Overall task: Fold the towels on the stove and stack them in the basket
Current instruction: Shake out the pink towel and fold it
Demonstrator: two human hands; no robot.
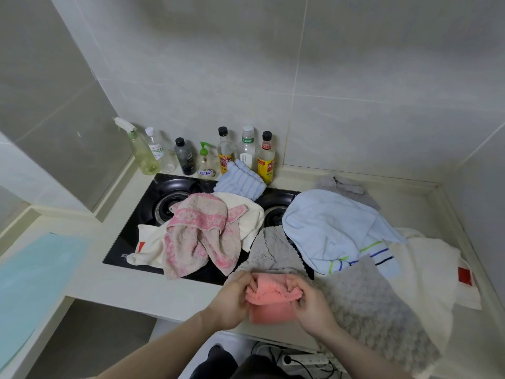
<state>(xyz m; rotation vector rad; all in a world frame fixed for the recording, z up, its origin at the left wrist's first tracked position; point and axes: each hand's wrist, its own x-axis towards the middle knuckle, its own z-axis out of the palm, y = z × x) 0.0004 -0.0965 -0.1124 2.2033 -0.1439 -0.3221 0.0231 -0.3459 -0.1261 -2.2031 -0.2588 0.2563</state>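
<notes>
A small coral-pink towel (269, 299) is bunched at the counter's front edge, gripped on its left by my left hand (232, 302) and on its right by my right hand (311, 305). On the black stove (131, 236) lie a pink patterned towel (199, 233) over a cream towel (149, 246), a blue striped towel (240, 181) at the back and a small grey cloth (273, 250). A light blue towel (336, 228) covers the right burner. A fluffy grey towel (371, 305) hangs over the counter edge. No basket is visible.
Several bottles (246, 151) and a spray bottle (142, 149) line the tiled back wall. A white towel with a red tag (431, 272) and a grey cloth (347, 187) lie on the right counter. A pale blue board (32, 274) sits left. A power strip (306, 359) lies on the floor.
</notes>
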